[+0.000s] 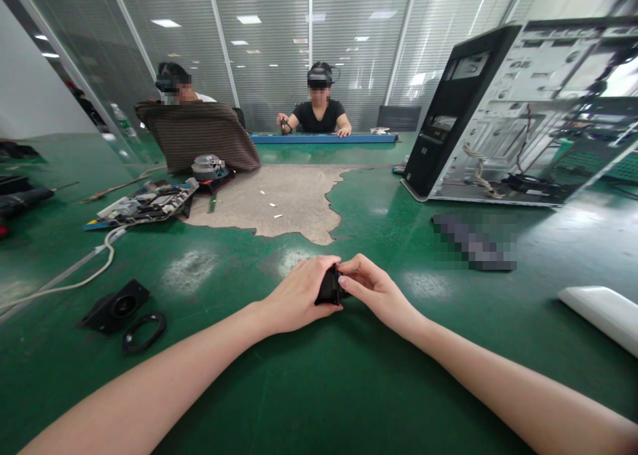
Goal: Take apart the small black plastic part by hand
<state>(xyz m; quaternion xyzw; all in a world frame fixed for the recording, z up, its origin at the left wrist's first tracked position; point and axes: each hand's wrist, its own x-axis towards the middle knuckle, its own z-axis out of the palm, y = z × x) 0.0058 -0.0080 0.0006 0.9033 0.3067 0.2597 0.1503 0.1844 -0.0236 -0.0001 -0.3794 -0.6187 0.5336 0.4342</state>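
Green tabletop [309, 395] in the head view, opened computer case [461, 103] at right rear, small black part [327, 289] between both hands, left hand [292, 299] wrapped around it, right hand [383, 295] with thumb and forefinger clamped on its right side, black ring [127, 337] beside the left forearm.

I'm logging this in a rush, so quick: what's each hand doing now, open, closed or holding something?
Left hand: closed around a small black part.
Right hand: closed, pinching the right side of that same part.
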